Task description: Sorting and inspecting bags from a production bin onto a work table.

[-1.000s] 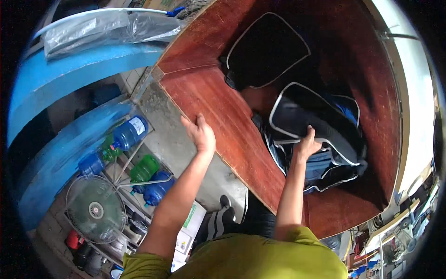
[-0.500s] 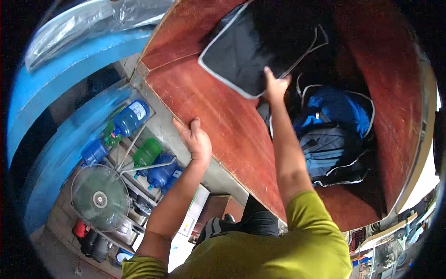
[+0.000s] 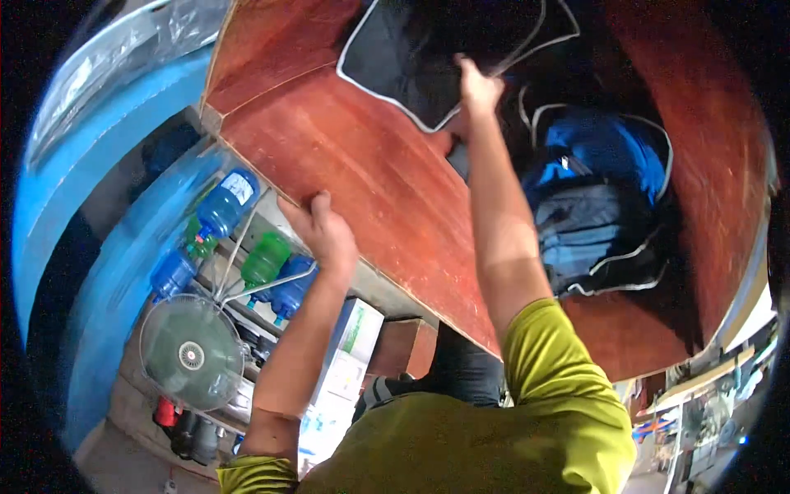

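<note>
A dark fabric piece with pale piped edges (image 3: 387,70), perhaps a bag, stands tilted inside the reddish-brown wooden compartment (image 3: 346,165). Its near edge is in the grip of my right hand (image 3: 480,92), thumb pointing away from me; the fingertips are partly hidden. To the right of my right forearm lies a blue and black backpack (image 3: 588,214) with light piping and a loose cord. My left hand (image 3: 325,235) is beside the compartment's front edge, fingers apart and nothing in it. Whether it touches the wood I cannot tell.
Below left are a round fan (image 3: 191,356) and several large water bottles, blue (image 3: 229,206) and green (image 3: 266,259), on a metal rack. White and green cartons (image 3: 350,337) stand under the compartment. A cluttered shelf (image 3: 699,420) is at the lower right.
My right hand and the dark fabric piece have moved farther into the compartment. My left hand has shifted slightly left and stays open. The whole view has tilted a little.
</note>
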Available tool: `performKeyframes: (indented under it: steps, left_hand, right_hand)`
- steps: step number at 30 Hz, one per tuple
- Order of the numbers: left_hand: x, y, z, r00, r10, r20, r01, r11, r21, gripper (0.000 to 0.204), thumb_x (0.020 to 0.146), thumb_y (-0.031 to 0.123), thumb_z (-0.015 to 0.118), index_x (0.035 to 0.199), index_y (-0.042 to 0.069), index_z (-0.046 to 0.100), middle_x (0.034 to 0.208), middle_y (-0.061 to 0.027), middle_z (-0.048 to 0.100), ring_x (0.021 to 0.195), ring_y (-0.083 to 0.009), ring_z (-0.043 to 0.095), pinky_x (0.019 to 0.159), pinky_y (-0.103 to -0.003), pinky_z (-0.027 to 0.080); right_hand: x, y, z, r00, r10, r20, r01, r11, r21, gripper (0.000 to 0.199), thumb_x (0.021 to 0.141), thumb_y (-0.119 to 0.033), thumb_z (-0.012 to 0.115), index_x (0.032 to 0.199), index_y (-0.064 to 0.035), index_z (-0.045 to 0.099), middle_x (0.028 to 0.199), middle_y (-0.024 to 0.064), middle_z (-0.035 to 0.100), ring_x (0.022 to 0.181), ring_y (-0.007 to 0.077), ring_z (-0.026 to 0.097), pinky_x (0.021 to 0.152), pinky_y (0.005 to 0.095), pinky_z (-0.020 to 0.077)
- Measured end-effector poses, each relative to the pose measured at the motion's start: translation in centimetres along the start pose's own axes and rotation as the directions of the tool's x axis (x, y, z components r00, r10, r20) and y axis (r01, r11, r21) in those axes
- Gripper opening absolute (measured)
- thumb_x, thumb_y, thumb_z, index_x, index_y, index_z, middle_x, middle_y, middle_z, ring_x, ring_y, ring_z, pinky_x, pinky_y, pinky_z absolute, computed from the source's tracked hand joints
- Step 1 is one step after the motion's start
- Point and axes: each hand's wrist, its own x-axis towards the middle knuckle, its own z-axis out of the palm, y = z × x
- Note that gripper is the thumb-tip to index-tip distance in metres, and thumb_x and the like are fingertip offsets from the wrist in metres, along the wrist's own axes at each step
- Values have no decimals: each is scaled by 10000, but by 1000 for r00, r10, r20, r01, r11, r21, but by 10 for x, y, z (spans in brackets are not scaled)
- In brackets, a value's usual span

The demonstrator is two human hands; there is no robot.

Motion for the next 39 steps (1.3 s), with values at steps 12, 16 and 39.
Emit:
performKeyframes:
  steps: [12,16,39]
  left_hand:
    - [-5,-4,9,999,12,-32,-7,987,163,682,837,43,554,1459,-108,318,1483,-304,420,1354,-367,457,1165,-428,329]
    - [-3,-8,9,999,33,-1,-33,989,145,646,843,40,548,1436,-108,338,1425,-322,477,1286,-387,526,1114,-455,402]
    - [69,-1,-57,720,-367,589,111,898,425,875,907,664,524,1559,130,286,1466,-189,493,1247,-412,565,991,-728,374]
  right_hand:
    - [-201,-31,-358,970,-136,-200,188,945,269,566,745,-129,836,1225,89,631,1175,146,684,1034,250,647,951,361,505]
    - [-208,54,-486,950,104,-296,20,921,389,581,776,-112,798,1287,64,586,1212,138,652,1060,263,626,948,379,500]
    - [-795,337,-592,766,269,-584,434,454,778,493,902,-232,715,1285,57,601,1218,153,676,1103,280,666,989,407,536]
